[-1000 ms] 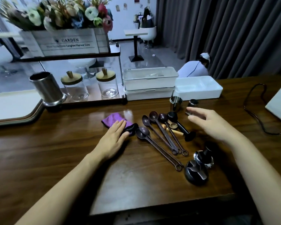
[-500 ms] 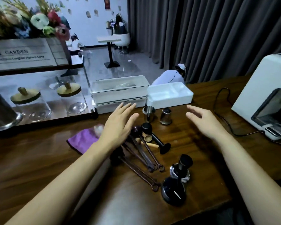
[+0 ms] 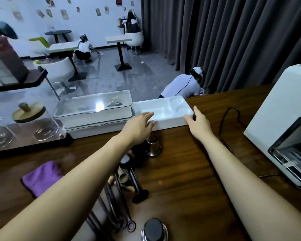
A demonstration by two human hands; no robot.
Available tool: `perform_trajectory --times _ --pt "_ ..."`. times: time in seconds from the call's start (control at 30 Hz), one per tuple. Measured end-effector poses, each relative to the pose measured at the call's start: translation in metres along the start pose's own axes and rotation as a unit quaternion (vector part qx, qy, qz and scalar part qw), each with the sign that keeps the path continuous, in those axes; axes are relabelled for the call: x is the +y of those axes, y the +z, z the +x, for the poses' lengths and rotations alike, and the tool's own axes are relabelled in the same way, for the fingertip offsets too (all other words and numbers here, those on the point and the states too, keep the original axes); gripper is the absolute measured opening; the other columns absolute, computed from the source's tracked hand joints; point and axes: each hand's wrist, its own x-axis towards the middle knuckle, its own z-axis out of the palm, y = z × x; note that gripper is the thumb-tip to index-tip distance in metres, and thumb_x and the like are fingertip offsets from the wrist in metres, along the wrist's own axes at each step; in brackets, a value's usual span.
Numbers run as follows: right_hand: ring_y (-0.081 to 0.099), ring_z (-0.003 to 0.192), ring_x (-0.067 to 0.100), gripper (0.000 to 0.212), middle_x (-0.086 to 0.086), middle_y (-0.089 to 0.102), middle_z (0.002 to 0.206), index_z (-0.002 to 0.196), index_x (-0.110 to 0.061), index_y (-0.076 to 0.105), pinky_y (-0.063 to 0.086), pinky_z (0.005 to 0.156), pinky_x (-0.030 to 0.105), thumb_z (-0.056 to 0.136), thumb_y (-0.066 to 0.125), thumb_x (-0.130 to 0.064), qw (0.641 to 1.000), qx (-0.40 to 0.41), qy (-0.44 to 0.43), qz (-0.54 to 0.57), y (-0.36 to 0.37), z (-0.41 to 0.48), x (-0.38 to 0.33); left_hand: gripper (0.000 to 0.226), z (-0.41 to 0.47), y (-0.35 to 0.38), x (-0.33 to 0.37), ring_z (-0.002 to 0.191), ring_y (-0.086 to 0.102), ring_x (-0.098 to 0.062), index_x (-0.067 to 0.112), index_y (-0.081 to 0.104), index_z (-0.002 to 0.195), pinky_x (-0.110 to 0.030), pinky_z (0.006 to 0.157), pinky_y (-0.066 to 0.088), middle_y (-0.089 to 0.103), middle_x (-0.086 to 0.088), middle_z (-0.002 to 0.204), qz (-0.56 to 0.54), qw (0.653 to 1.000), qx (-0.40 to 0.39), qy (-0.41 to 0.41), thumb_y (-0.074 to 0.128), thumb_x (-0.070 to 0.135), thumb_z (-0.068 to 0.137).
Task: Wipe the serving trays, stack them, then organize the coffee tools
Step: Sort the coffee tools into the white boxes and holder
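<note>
Head view: both hands at the white tray [image 3: 165, 106] on the table's [image 3: 181, 171] far edge, just right of the lidded boxes [image 3: 94, 110]. Left hand [image 3: 139, 125]: fingers straight, together, on the near-left rim. Right hand [image 3: 199, 122]: fingers straight, thumb spread, at the right corner. Spoons [image 3: 122, 206] lie beside the left forearm.

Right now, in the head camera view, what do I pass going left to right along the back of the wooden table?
Glass jar with wooden lid → clear-lidded white box → white compartment tray → black cable → white machine.
</note>
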Motion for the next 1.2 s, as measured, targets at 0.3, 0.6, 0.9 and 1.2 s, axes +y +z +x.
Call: perform_trajectory --times 0.3,0.6,0.9,1.2 --pt "0.041 0.141 0.027 0.046 0.000 0.048 0.153 0.149 -0.019 0.048 0.034 0.116 0.041 0.105 0.042 -0.031 0.997 0.033 0.020 0.069 0.010 0.044 0.014 0.040 0.041 0.022 -0.003 0.129 0.056 -0.036 0.027 0.057 0.144 -0.037 0.105 0.044 0.062 -0.006 0.143 0.031 0.995 -0.073 -0.053 0.044 0.032 0.107" --pt "0.029 0.147 0.024 0.074 -0.005 0.033 0.161 0.154 -0.028 0.038 0.027 0.117 0.040 0.090 0.067 -0.053 0.998 -0.035 -0.036 0.032 0.008 0.045 0.020 0.046 0.036 0.025 -0.009 0.136 0.051 -0.030 0.022 0.050 0.150 -0.035 0.107 0.038 0.055 -0.005 0.150 0.005 0.998 -0.034 -0.053 0.049 0.035 0.106" --pt "0.058 0.117 0.024 0.037 0.001 0.063 0.134 0.121 -0.027 0.068 0.047 0.091 0.032 0.087 0.075 -0.042 0.995 0.034 -0.091 -0.015 0.003 0.037 0.035 0.045 0.023 0.023 -0.019 0.131 0.057 -0.026 0.028 0.055 0.146 -0.039 0.106 0.045 0.062 -0.001 0.142 -0.040 0.997 -0.026 -0.056 0.055 0.036 0.103" --pt "0.058 0.094 0.017 0.019 -0.006 0.064 0.102 0.102 -0.024 0.067 0.042 0.069 0.028 0.088 0.074 -0.036 0.991 0.091 -0.095 -0.010 -0.016 0.014 0.051 0.061 0.021 0.024 -0.018 0.147 0.037 -0.025 0.020 0.039 0.156 -0.035 0.107 0.038 0.026 -0.010 0.167 -0.024 0.997 -0.002 -0.068 0.061 0.031 0.101"
